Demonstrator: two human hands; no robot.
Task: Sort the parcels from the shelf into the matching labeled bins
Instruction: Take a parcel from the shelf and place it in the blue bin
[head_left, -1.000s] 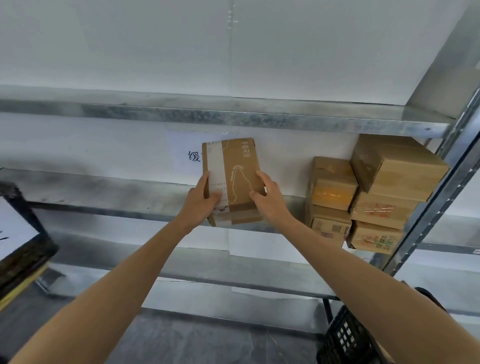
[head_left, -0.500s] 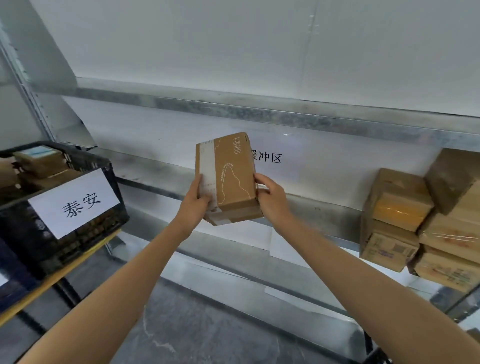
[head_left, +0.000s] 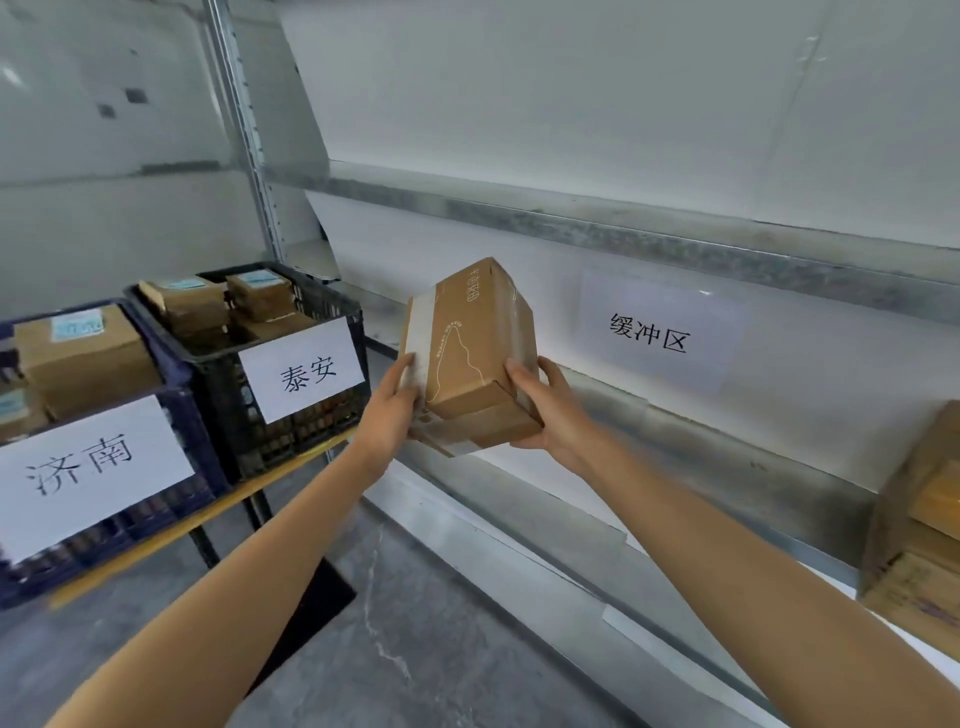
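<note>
A brown cardboard parcel with a white label strip and a thin white line drawing is held up in front of the metal shelf. My left hand grips its left side and my right hand grips its right side and underside. To the left stand two bins with parcels inside: a black crate with a white sign reading 泰安, and a blue crate with a sign reading 济南.
A white sign reading 缓冲区 hangs on the wall behind the shelf. More cardboard parcels are stacked on the shelf at the right edge. The crates sit on a yellow-edged rack. Grey floor lies below.
The view has swung left, bringing both labelled crates into sight. The parcel, still held in both hands, has tilted so its end face shows, and sits closer to the crates.
</note>
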